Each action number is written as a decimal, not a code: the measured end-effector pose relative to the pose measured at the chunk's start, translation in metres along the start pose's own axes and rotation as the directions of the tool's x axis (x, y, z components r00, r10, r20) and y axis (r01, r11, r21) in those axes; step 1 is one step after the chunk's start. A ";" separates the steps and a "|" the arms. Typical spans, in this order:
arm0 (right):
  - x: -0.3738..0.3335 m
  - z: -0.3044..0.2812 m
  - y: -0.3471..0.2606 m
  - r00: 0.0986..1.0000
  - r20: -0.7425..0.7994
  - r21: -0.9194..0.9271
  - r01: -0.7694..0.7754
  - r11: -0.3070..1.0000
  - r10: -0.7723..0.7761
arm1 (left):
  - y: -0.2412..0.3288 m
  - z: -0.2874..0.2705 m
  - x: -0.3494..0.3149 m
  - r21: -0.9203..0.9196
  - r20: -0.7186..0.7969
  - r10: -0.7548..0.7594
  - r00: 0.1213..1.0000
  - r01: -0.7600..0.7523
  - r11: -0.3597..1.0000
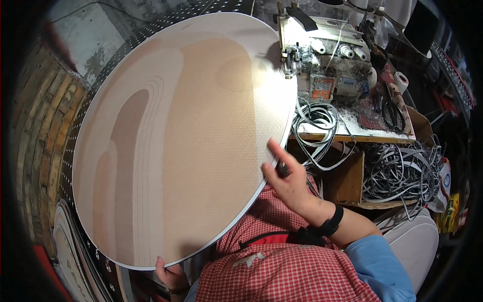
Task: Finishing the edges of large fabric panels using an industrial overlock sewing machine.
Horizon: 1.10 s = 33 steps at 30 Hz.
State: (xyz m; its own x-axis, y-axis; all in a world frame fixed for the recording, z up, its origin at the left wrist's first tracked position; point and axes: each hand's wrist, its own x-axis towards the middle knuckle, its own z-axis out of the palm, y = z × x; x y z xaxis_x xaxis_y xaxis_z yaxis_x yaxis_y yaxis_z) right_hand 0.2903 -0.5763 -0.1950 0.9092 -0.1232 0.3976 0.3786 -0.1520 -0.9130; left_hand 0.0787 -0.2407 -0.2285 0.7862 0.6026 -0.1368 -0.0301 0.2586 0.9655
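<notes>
A large oval fabric-covered panel, tan with paler curved bands and a white edging, stands tilted across the person's lap and fills most of the view. The right hand rests on the panel's right edge, index finger stretched out over the face, thumb and other fingers curled at the rim around a small dark object that I cannot identify; it looks closed on that edge, steadying the panel so it cannot swing. The left hand is under the panel's lower rim, only the fingertips showing, apparently curled up around the edge to bear the weight; how tightly it grips I cannot tell. Held at two opposite points, the panel stays balanced.

Beyond the right hand, up and to the right, an industrial sewing machine sits on a wooden tabletop, the panel's upper edge just beside its needle area. A tangle of grey strapping hangs below the tabletop, to the right of that hand. A black wristband circles the right wrist.
</notes>
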 end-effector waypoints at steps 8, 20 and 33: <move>0.032 -0.013 0.004 0.976 -0.099 0.157 -0.178 0.971 0.195 | 0.021 0.022 0.001 -0.436 -0.239 -0.007 0.971 -0.101 0.894; 0.017 -0.007 -0.001 0.994 -0.050 0.081 -0.088 0.993 0.092 | 0.029 0.043 -0.003 -0.508 -0.210 0.035 0.977 -0.140 0.850; 0.023 -0.009 0.001 0.977 -0.015 0.164 -0.208 0.964 0.214 | 0.011 0.037 -0.004 -0.255 -0.089 0.142 0.986 -0.161 0.953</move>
State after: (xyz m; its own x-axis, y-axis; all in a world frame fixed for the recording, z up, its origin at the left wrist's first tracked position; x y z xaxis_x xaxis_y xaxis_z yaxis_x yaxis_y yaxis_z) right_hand 0.3100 -0.5883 -0.1864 0.9665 -0.1674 0.1947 0.2040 0.0403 -0.9781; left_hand 0.0981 -0.2684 -0.2088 0.7160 0.6978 -0.0171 -0.3126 0.3425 0.8860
